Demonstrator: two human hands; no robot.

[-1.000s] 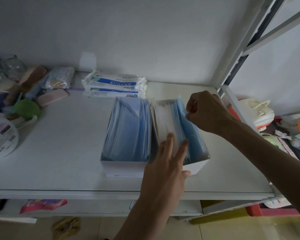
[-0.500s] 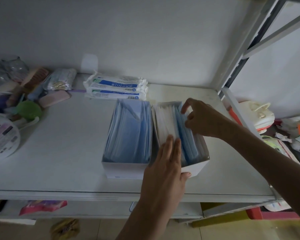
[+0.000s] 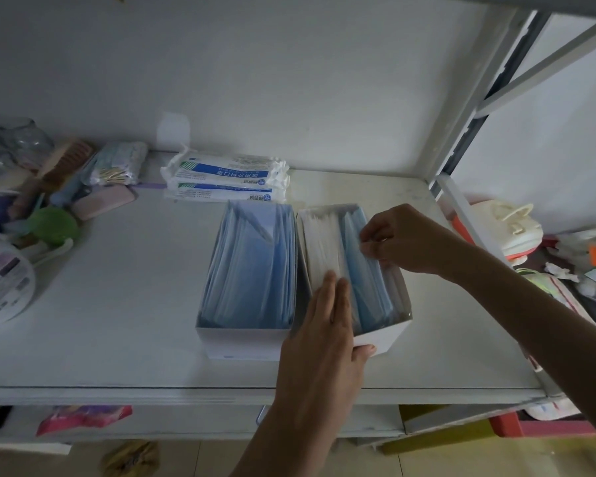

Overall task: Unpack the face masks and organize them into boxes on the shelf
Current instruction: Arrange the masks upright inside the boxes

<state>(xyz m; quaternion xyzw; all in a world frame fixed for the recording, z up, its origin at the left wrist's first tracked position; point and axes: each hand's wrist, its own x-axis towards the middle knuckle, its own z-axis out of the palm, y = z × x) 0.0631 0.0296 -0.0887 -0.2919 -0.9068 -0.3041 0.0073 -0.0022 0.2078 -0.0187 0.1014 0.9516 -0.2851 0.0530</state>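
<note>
Two open white boxes stand side by side on the white shelf [image 3: 117, 339]. The left box [image 3: 241, 342] is packed with blue face masks [image 3: 252, 266] standing on edge. The right box [image 3: 386, 339] holds white-backed and blue masks [image 3: 365, 287]. My left hand [image 3: 324, 339] grips the right box's near left corner, fingers flat against the white masks, thumb on the front wall. My right hand [image 3: 399, 239] pinches the top edge of the blue masks in that box. Two sealed mask packs [image 3: 227, 177] lie behind the boxes.
Clutter fills the shelf's left end: a round white tub [image 3: 4, 287], a green ball [image 3: 52, 225], a pink case [image 3: 104, 201], a brush and glass jars. The shelf's upright post [image 3: 461, 111] stands at the right, with bags and packets beyond it.
My right hand has come down from a raised fist above the box and pushed the blue masks into the right box. My left hand stays pressed on the white masks.
</note>
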